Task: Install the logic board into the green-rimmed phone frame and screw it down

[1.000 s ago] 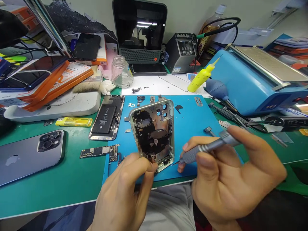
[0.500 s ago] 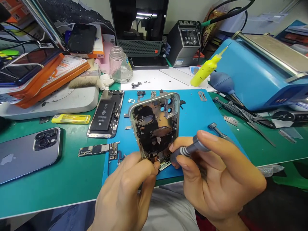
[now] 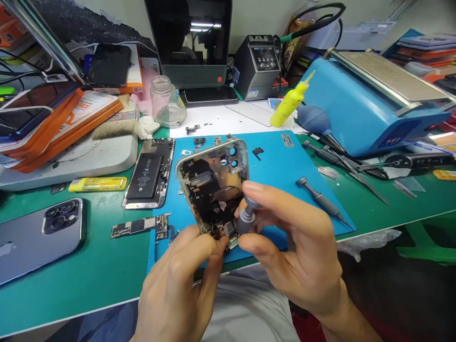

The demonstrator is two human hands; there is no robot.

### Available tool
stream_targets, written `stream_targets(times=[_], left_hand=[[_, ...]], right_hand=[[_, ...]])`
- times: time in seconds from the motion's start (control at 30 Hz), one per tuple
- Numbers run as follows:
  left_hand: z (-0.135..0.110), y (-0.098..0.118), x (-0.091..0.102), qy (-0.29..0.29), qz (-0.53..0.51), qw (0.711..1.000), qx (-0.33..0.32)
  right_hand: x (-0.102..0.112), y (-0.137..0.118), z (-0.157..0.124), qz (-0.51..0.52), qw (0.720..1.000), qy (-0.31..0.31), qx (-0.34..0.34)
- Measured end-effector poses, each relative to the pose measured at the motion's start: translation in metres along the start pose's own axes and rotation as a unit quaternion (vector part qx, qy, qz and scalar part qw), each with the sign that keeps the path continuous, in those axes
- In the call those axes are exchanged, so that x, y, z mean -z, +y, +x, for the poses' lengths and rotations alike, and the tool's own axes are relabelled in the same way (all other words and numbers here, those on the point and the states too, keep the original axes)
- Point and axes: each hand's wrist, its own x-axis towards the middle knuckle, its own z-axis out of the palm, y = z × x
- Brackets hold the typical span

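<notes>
Tilted up over the blue mat (image 3: 278, 185) is a phone housing (image 3: 213, 190), its dark inside facing me and its camera holes at the top right. My left hand (image 3: 185, 275) pinches the lower end between thumb and fingers. In my right hand (image 3: 292, 247) is a grey screwdriver (image 3: 246, 217), index finger on its cap and the grip between thumb and fingers. It stands steeply over the housing's lower right corner; its tip is hidden. A second screwdriver (image 3: 324, 202) lies at the mat's right side.
Left of the mat lie an opened phone with battery (image 3: 147, 173), a logic board (image 3: 138, 225), a dark phone (image 3: 42, 237) and a yellow lighter (image 3: 98, 184). Behind stand a glass jar (image 3: 167, 102) and a yellow bottle (image 3: 289, 103). A blue machine (image 3: 359, 111) and tweezers (image 3: 370, 180) are at right.
The screwdriver has swung from a slanted to a steeper position over the housing, and my right hand has moved left with it. The whole view has shifted slightly.
</notes>
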Motion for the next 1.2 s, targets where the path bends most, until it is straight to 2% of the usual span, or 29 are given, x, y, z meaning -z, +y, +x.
stream_targets(times=[0.13, 0.2, 0.37, 0.53, 0.7, 0.87, 1.2], left_hand=[[-0.001, -0.003, 0.000, 0.015, -0.005, 1.000, 0.003], [0.000, -0.005, 0.000, 0.022, 0.002, 1.000, 0.003], [0.002, -0.012, 0.002, 0.026, 0.003, 1.000, -0.007], [-0.002, -0.020, 0.004, 0.042, -0.009, 0.999, 0.031], [-0.005, -0.022, 0.003, 0.053, -0.013, 0.997, 0.045], [-0.005, -0.022, 0.003, 0.065, 0.007, 0.997, 0.028], [0.000, -0.015, 0.003, 0.046, 0.052, 0.997, -0.030]], right_hand=[[0.014, 0.000, 0.017, -0.089, 0.994, -0.050, 0.039], [0.018, 0.002, 0.022, -0.094, 0.992, -0.057, 0.056], [0.018, 0.008, 0.029, -0.016, 0.998, -0.042, 0.034], [0.016, 0.014, 0.031, 0.073, 0.996, -0.049, 0.020], [0.008, 0.016, 0.028, 0.128, 0.992, -0.020, -0.002], [0.004, 0.014, 0.025, 0.114, 0.993, -0.011, 0.013], [-0.001, 0.013, 0.025, 0.099, 0.994, 0.011, 0.046]])
